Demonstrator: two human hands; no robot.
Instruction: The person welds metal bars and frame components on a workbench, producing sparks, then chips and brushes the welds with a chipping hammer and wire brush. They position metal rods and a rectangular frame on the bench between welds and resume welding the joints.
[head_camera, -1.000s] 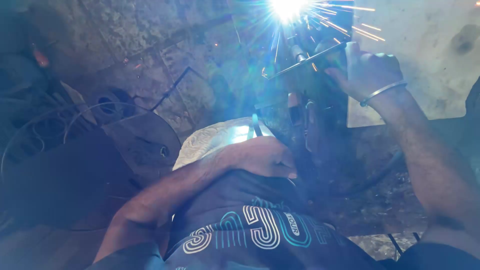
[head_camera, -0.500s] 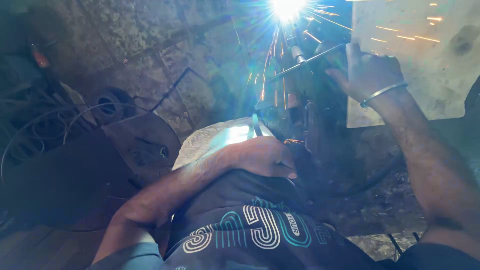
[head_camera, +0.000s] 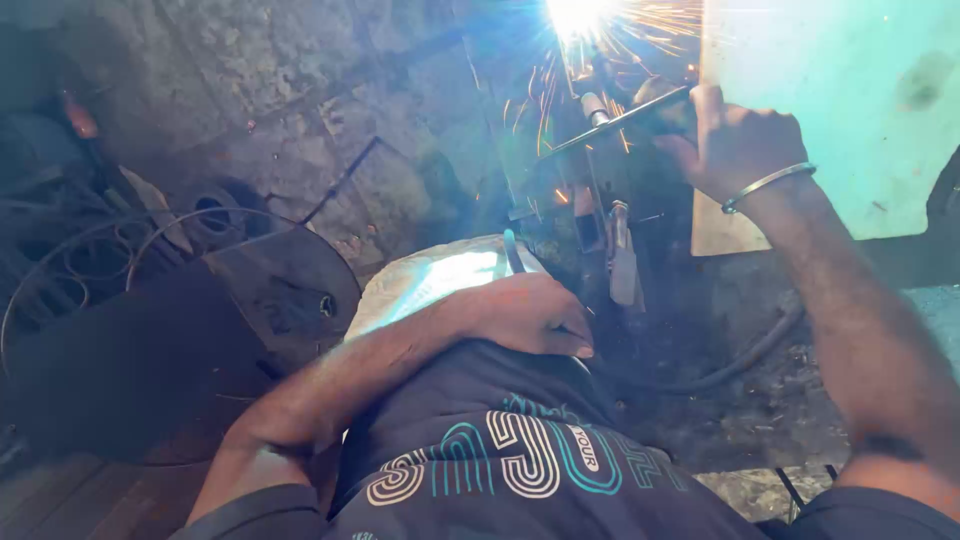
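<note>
At about one o'clock in the head view, the right hand (head_camera: 735, 145) is closed in a fist around the handle of a welding electrode holder (head_camera: 655, 115), and a thin metal bangle (head_camera: 768, 183) circles its wrist. From the holder a thin welding rod (head_camera: 610, 125) slants down toward ten o'clock; whether its tip touches the metal is lost in the glare. Above it, at twelve o'clock, a white-blue arc (head_camera: 578, 14) burns, throwing orange sparks (head_camera: 545, 95) downward and to both sides. The arc sits at the top of an upright dark metal workpiece (head_camera: 600, 215), whose exact shape is hard to make out.

The left hand (head_camera: 525, 312) lies near the centre, palm down with fingers loosely curled, resting on the person's dark-clothed knee (head_camera: 480, 400); it grips nothing I can see. Just behind it lies a pale, brightly lit sack (head_camera: 430, 280). A pale green sheet-metal panel (head_camera: 850, 90) fills the upper right, behind the right hand. At nine o'clock, on the dirty floor (head_camera: 300, 130), lie a dark round metal disc (head_camera: 285, 290) and loops of wire (head_camera: 70, 260). A dark cable (head_camera: 740, 355) curves across the ground at four o'clock.
</note>
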